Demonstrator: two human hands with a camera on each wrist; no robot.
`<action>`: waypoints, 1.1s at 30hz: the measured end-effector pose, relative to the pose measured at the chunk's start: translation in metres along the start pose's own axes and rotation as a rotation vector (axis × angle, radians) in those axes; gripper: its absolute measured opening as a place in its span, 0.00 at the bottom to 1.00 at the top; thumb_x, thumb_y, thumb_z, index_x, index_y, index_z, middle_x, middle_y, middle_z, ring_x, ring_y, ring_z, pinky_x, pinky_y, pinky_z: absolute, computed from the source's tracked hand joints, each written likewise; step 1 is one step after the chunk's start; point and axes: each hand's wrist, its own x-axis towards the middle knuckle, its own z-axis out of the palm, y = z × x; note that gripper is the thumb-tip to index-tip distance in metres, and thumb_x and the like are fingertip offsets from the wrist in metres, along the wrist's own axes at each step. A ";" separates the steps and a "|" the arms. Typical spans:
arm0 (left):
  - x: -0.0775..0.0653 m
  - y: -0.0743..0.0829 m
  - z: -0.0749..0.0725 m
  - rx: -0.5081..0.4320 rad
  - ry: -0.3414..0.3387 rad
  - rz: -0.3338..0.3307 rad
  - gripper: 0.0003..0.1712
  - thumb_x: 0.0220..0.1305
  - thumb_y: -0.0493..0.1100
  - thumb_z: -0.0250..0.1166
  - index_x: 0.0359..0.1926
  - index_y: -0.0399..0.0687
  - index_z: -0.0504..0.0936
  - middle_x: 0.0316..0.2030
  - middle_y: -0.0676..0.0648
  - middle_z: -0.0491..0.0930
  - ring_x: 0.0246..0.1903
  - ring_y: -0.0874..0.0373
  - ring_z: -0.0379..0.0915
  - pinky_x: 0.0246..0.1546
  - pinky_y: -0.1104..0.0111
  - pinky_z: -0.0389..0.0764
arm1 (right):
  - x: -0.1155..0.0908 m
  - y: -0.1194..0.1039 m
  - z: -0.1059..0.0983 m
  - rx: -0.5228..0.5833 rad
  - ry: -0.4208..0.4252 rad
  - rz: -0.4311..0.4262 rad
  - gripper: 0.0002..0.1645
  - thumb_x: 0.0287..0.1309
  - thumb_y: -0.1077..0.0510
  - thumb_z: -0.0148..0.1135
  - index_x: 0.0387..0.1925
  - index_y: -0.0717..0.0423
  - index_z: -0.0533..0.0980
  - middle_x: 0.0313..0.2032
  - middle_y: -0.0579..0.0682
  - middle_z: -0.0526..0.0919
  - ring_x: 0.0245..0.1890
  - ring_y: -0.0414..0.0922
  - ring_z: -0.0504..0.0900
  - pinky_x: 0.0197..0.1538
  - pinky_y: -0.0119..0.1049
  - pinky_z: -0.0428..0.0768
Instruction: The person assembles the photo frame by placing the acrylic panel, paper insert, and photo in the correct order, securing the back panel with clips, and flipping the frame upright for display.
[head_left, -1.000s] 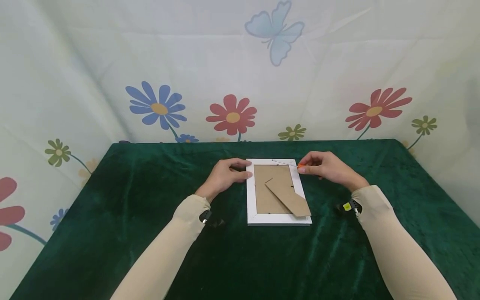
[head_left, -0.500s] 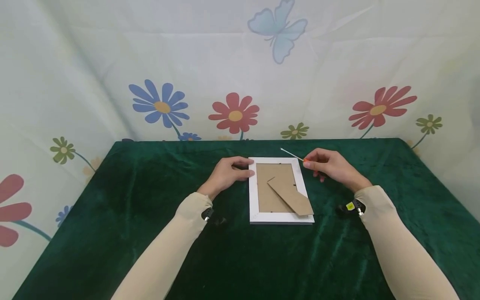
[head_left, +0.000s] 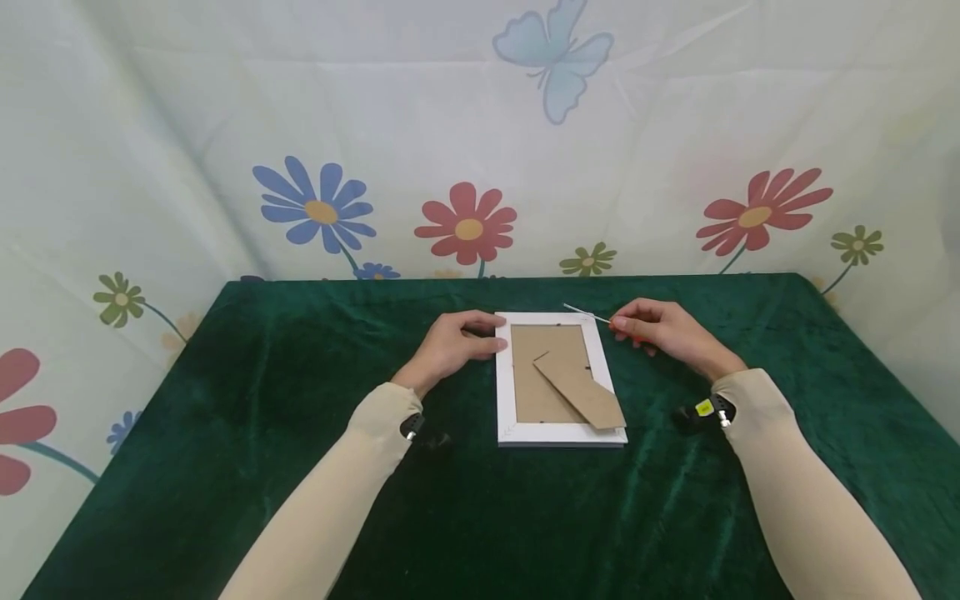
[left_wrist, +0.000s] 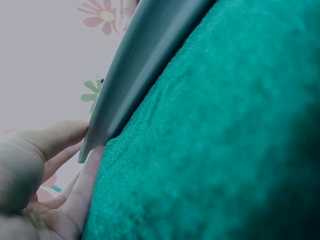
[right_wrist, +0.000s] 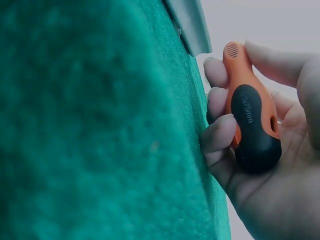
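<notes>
A white picture frame [head_left: 506, 392] lies face down, its brown backing board [head_left: 528, 387] showing. On the board a brown easel leg [head_left: 583, 393] slants to the lower right. My left hand [head_left: 450, 346] pinches the frame's upper left edge, thumb above and a fingertip at its underside in the left wrist view. To the right of the frame's top corner, my right hand [head_left: 663, 329] holds a screwdriver [right_wrist: 252, 112] with an orange and black handle. Its thin shaft [head_left: 588, 314] points left and away, over the frame's upper right corner; the tip lies beyond the top edge.
Dark green velvet cloth [head_left: 315, 350] covers the table. Behind it hangs a pale curtain [head_left: 405, 108] printed with flowers and a butterfly. Small dark tabs [head_left: 588, 367] sit along the opening of the frame.
My right hand has shifted slightly right, and the screwdriver's tip has swung from over the frame's top border to beyond it. The left hand keeps its hold on the frame.
</notes>
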 end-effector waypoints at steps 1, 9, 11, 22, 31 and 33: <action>0.000 0.000 0.000 0.001 0.000 0.000 0.25 0.67 0.47 0.77 0.64 0.55 0.86 0.55 0.48 0.83 0.44 0.52 0.85 0.57 0.59 0.84 | 0.000 0.001 0.000 0.001 -0.005 -0.003 0.27 0.77 0.41 0.62 0.62 0.58 0.79 0.51 0.58 0.85 0.46 0.55 0.78 0.41 0.36 0.80; 0.000 0.000 0.000 0.002 -0.001 -0.004 0.25 0.67 0.46 0.77 0.64 0.54 0.86 0.55 0.48 0.83 0.45 0.52 0.85 0.57 0.60 0.85 | 0.000 0.004 0.001 -0.038 -0.007 -0.054 0.19 0.76 0.46 0.64 0.57 0.55 0.81 0.48 0.56 0.86 0.44 0.56 0.79 0.44 0.39 0.82; 0.000 0.000 0.000 0.002 0.000 -0.003 0.25 0.67 0.47 0.77 0.64 0.55 0.86 0.55 0.48 0.83 0.45 0.52 0.85 0.57 0.60 0.85 | 0.001 0.004 0.001 -0.050 -0.001 -0.066 0.18 0.76 0.47 0.64 0.57 0.54 0.82 0.47 0.55 0.86 0.44 0.55 0.80 0.45 0.39 0.83; 0.002 0.000 0.001 0.008 0.005 -0.019 0.24 0.67 0.47 0.77 0.63 0.56 0.86 0.55 0.49 0.83 0.44 0.53 0.85 0.57 0.61 0.84 | 0.000 0.004 -0.001 -0.086 0.026 -0.075 0.19 0.75 0.49 0.66 0.57 0.56 0.83 0.48 0.57 0.86 0.42 0.55 0.82 0.44 0.39 0.85; 0.002 0.000 0.001 0.009 0.007 -0.021 0.24 0.67 0.47 0.77 0.63 0.56 0.86 0.55 0.49 0.83 0.44 0.53 0.85 0.57 0.60 0.85 | -0.001 0.005 -0.003 -0.107 0.031 -0.066 0.20 0.75 0.48 0.67 0.58 0.56 0.83 0.48 0.56 0.86 0.43 0.54 0.82 0.45 0.39 0.85; 0.002 0.000 0.001 0.011 0.008 -0.020 0.24 0.67 0.47 0.77 0.63 0.56 0.86 0.55 0.49 0.83 0.44 0.53 0.85 0.57 0.60 0.85 | -0.001 0.004 -0.003 -0.103 0.026 -0.066 0.19 0.75 0.50 0.66 0.58 0.56 0.83 0.48 0.56 0.86 0.43 0.54 0.82 0.44 0.39 0.84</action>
